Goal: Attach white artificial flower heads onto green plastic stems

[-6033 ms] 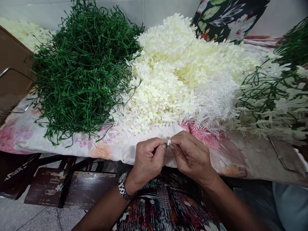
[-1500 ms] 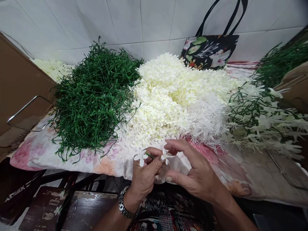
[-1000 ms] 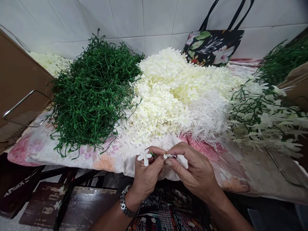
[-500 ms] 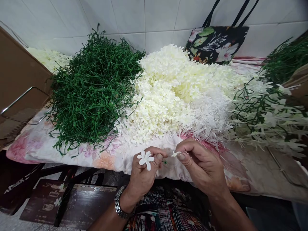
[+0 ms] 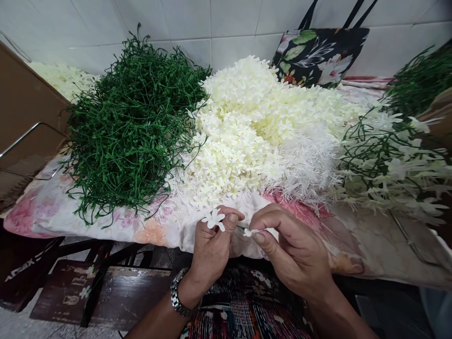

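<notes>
My left hand (image 5: 214,242) is closed, thumb against forefinger, with an open white artificial flower (image 5: 213,219) showing at its back. A trace of green by its fingertips looks like the end of a stem. Close on the right, my right hand (image 5: 291,249) pinches a small white flower piece (image 5: 248,232) between thumb and forefinger. A narrow gap separates the two hands. Just beyond them lie a pile of cream-white flower heads (image 5: 233,155) and a pile of thin white stamens (image 5: 307,165).
Tangled green stems (image 5: 130,127) are heaped on the left of the floral cloth (image 5: 95,216). Assembled white flowers (image 5: 399,165) lie at the right. A black floral bag (image 5: 321,56) leans on the tiled wall; a cardboard box (image 5: 31,103) stands far left.
My right hand has moved slightly left and brought the small white piece nearer to my left hand. The flower in my left hand has tilted a little. The view has shifted slightly.
</notes>
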`<state>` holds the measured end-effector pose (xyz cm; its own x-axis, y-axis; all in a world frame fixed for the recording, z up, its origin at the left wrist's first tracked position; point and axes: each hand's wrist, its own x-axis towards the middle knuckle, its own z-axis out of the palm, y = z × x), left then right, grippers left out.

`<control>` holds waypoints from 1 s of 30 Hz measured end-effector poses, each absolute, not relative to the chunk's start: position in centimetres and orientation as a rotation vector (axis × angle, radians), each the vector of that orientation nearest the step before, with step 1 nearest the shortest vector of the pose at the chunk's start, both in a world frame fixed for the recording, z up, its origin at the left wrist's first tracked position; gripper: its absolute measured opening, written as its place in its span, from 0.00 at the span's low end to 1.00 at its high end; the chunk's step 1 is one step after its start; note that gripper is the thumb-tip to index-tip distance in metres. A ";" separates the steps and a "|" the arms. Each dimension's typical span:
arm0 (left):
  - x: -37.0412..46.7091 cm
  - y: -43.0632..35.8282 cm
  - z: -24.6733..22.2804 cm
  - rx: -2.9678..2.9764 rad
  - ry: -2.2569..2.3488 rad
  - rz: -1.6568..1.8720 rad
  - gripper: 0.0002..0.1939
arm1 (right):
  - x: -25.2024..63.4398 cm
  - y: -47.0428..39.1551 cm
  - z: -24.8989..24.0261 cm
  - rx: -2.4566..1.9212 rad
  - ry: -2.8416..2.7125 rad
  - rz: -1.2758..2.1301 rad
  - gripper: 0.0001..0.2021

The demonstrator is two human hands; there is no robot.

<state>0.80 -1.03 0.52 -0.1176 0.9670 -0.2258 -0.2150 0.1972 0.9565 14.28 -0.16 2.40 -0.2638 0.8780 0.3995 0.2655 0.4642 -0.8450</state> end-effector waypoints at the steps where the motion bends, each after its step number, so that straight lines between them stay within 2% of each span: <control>1: 0.8 -1.1 0.5 0.831 1.232 1.236 0.15 | 14.2 -0.1 2.2 -0.981 -1.793 0.777 0.04; 4: 0.7 -1.3 0.3 0.815 1.168 1.229 0.15 | 13.9 0.2 1.9 -0.991 -1.797 0.697 0.04; 11: 0.3 -1.4 0.3 0.695 1.041 1.198 0.16 | 14.1 0.4 1.8 -0.992 -1.717 0.824 0.04; 23: 0.3 -1.4 -1.2 0.945 1.099 1.293 0.09 | 13.7 0.3 1.8 -0.994 -1.868 0.439 0.04; 30: 1.0 -1.2 -1.7 0.967 1.136 1.375 0.07 | 13.2 0.3 1.2 -1.020 -1.830 0.387 0.04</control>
